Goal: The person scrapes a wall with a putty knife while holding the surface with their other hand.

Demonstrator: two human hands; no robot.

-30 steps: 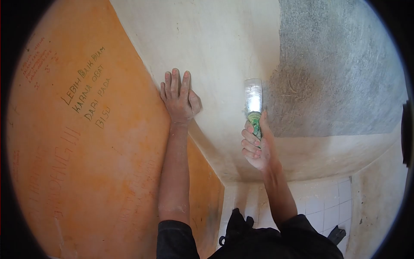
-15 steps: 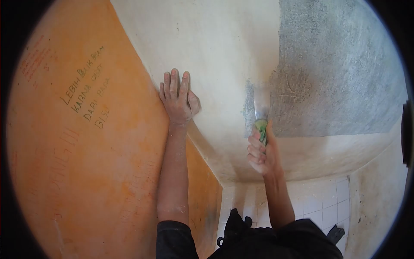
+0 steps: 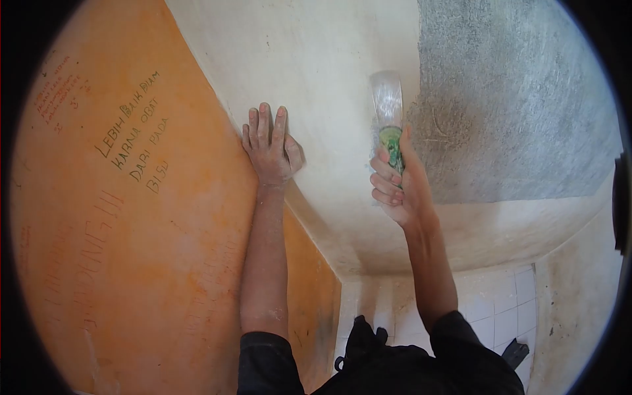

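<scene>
My right hand (image 3: 403, 184) is wrapped round the green handle of a putty knife (image 3: 387, 99). Its broad metal blade points up and overlaps the white wall (image 3: 316, 85), just left of a rough grey patch (image 3: 507, 99) where the white coat is absent. Near the corner, my left hand (image 3: 271, 148) lies against the same white wall with its fingers stretched upward and holds nothing. Dust whitens the skin of that hand and forearm.
An orange wall (image 3: 131, 263) with handwriting on it meets the white wall along a slanting corner at left. Below lies a white tiled floor (image 3: 507, 322). A dark object (image 3: 515, 353) is on the floor at right, and another dark shape (image 3: 620, 204) stands at the right edge.
My right hand and the putty knife have moved up and slightly left along the wall, uncovering the lower edge of the grey area. My left hand stays in place.
</scene>
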